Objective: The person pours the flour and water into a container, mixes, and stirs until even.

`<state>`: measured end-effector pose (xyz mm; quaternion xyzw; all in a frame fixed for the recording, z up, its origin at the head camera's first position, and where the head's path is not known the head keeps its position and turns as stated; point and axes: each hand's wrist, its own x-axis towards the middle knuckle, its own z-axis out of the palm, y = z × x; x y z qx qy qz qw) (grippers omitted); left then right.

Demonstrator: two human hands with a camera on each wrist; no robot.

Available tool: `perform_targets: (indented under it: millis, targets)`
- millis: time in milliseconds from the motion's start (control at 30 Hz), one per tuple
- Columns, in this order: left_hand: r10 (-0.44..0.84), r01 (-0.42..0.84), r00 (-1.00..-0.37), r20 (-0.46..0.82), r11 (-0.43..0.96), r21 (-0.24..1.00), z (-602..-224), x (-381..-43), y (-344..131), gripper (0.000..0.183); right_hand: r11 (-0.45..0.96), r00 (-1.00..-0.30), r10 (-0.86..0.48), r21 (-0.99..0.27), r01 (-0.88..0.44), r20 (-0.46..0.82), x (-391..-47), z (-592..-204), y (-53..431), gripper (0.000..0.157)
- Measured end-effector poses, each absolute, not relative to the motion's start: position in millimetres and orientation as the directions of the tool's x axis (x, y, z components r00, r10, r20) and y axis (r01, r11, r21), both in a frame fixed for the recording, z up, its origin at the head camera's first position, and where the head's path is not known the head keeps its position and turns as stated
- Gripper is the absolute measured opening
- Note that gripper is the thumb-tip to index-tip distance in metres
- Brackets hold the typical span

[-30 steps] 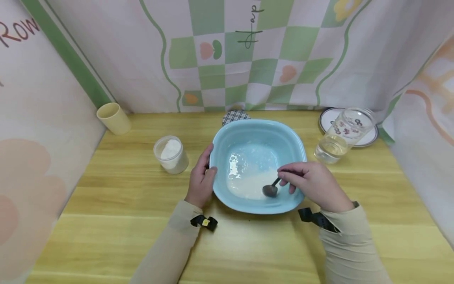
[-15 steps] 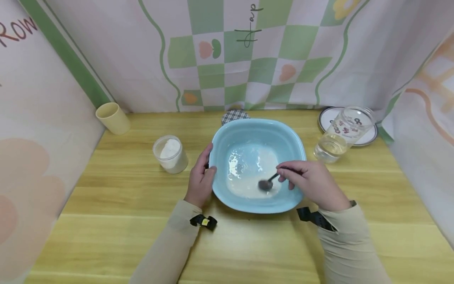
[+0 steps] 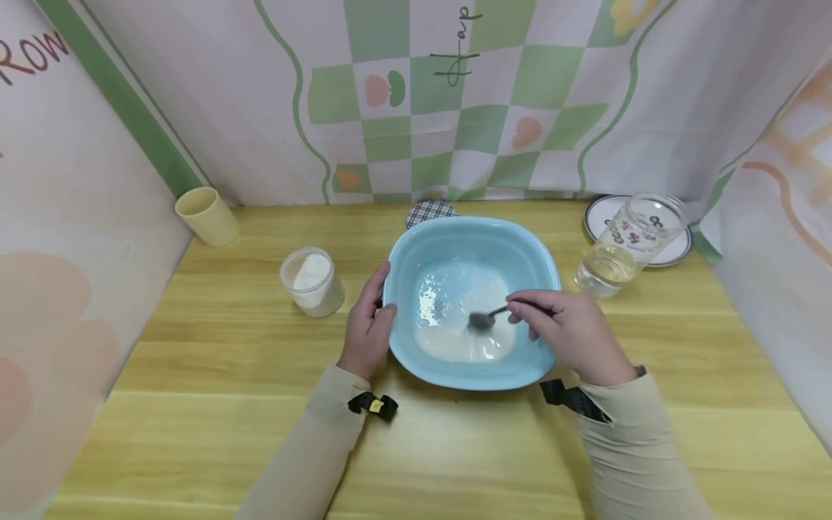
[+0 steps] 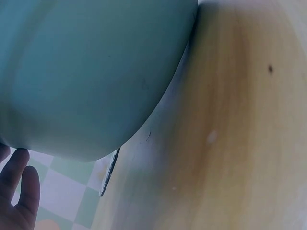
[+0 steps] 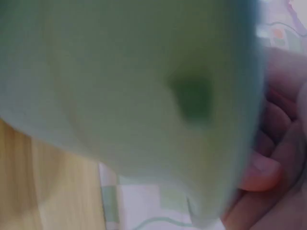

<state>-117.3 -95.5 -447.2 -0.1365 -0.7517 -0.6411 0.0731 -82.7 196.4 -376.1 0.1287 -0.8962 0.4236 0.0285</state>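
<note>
A light blue basin (image 3: pixel 471 232) stands at the middle of the table, with cloudy white liquid (image 3: pixel 455 342) on its bottom. My left hand (image 3: pixel 370 323) grips its left rim, thumb at the edge and fingers along the outer wall; in the left wrist view the fingers (image 4: pixel 29 189) reach the basin's side. My right hand (image 3: pixel 575 328) pinches the handle of a dark spoon (image 3: pixel 482 322) over the right rim, its bowl down in the liquid. The right wrist view shows the basin's wall (image 5: pixel 120 96) close up and blurred, hiding the spoon, with curled fingers (image 5: pixel 261 172) beside it.
Left of the basin is an open jar of white powder (image 3: pixel 313 283). A yellow cup (image 3: pixel 208 217) stands at the back left. At the right, a glass jug (image 3: pixel 611 261) of clear liquid stands before a plate (image 3: pixel 679 249). A checked round piece (image 3: pixel 429 211) lies behind the basin.
The spoon's bowl has swept left and away from me through the liquid, spreading the white across the bottom. My right hand shifted slightly with it; my left hand stays on the rim.
</note>
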Motion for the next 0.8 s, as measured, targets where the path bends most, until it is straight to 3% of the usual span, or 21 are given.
perform_targets:
  millis: [133,300,533,700,800]
  targets:
    - [0.118,0.303,-0.95,0.288,0.139,0.943,-447.0,-117.4,-95.3,0.061,0.587,-0.965,-0.177,-0.766,-0.262,0.194,-81.3,-374.2,201.6,0.016]
    - [0.117,0.301,-0.951,0.286,0.139,0.944,-446.4,-117.4,-95.1,0.061,0.537,-0.948,-0.315,-0.817,-0.209,0.036,-82.9,-375.9,201.6,0.017]
    - [0.116,0.289,-0.954,0.275,0.127,0.949,-446.4,-117.5,-95.2,0.06,0.605,-0.964,-0.177,-0.75,-0.267,0.2,-81.7,-376.1,199.4,0.017]
    - [0.12,0.274,-0.958,0.26,0.123,0.954,-446.1,-118.5,-94.9,0.06,0.558,-0.95,-0.307,-0.797,-0.232,0.062,-78.9,-371.4,201.6,0.015]
    - [0.121,0.259,-0.962,0.244,0.128,0.957,-443.2,-117.5,-94.2,0.06,0.604,-0.945,-0.315,-0.748,-0.274,0.092,-80.4,-373.5,199.2,0.017]
